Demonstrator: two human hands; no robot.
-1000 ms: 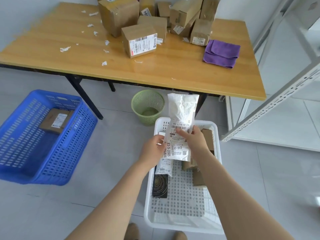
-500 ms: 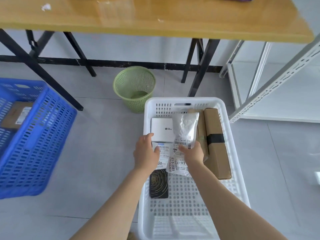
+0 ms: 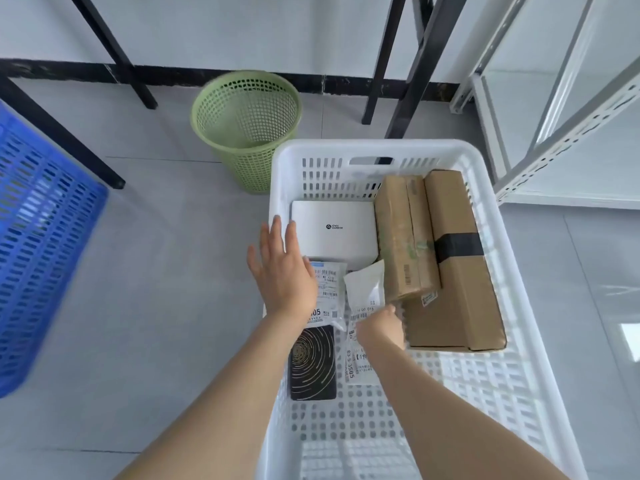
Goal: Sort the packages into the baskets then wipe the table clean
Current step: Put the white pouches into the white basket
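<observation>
Found right hand (image 3: 381,329) pinching white mailer (image 3: 365,289) inside white basket (image 3: 374,148); left hand (image 3: 284,268) open, fingers (image 3: 276,230) spread. Judged snagging on cardboard box (image 3: 403,237) possible if dropped tilted.

There is a white basket (image 3: 381,148), a blue basket (image 3: 45,244) and a light green bin (image 3: 242,133). The brown box (image 3: 460,306) has a black band (image 3: 457,247), and the black packet (image 3: 313,362) shows thin golden spiral lines.
</observation>
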